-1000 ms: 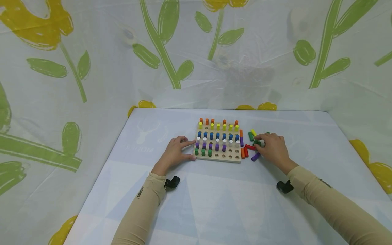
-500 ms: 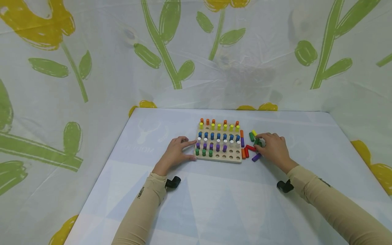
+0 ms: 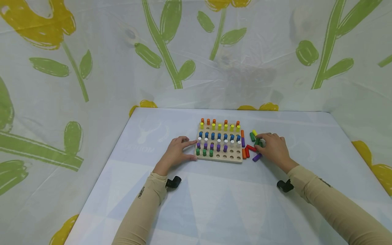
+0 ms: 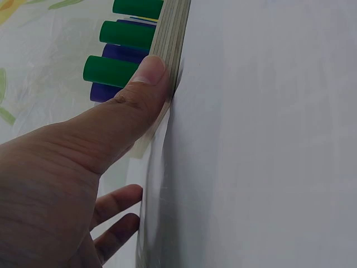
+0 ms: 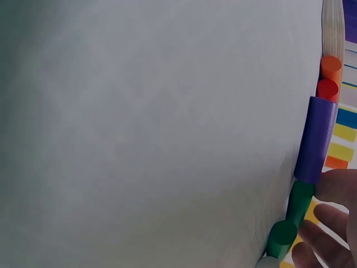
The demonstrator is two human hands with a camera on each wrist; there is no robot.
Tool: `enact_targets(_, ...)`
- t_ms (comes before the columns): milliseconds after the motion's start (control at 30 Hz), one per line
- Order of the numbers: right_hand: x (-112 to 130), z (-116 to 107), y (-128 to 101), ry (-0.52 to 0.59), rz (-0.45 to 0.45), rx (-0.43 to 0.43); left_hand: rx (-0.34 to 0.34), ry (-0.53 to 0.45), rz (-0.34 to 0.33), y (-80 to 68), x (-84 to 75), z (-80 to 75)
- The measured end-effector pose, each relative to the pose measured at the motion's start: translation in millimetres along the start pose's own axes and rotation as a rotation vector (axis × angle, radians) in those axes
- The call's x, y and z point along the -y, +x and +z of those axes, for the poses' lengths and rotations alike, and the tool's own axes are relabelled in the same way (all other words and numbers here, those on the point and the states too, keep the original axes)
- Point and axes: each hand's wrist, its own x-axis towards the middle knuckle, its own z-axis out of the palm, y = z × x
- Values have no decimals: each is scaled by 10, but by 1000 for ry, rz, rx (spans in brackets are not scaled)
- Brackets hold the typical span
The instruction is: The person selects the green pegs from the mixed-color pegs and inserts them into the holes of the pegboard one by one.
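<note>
A wooden peg board (image 3: 234,158) lies mid-table with rows of orange, yellow, blue, white, purple and green pegs standing in it; some near-row holes are bare. My left hand (image 3: 191,149) rests against its left edge. In the left wrist view the thumb (image 4: 146,78) presses the board's edge (image 4: 174,39) beside a green peg (image 4: 111,70). My right hand (image 3: 259,143) is right of the board among loose pegs and pinches a green peg (image 3: 257,141). The right wrist view shows that green peg (image 5: 299,202) at my fingertips (image 5: 336,187), next to a purple peg (image 5: 315,139).
Loose pegs lie right of the board: green (image 3: 252,136), yellow (image 3: 254,132), red (image 3: 250,147), orange (image 3: 243,153) and purple (image 3: 256,157). The table (image 3: 220,200) has a pale blue cover. A flower-print sheet (image 3: 92,68) walls in the back and sides.
Both hands stay almost where they were. The right hand's fingertips have shifted slightly around the green peg. The board and its pegs have not moved.
</note>
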Motion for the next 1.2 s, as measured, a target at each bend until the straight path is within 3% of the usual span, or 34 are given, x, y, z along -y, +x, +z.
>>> enact_targets(1200,79,-32,-88,107,-3,48,-1,4,5,-14,-21,-11)
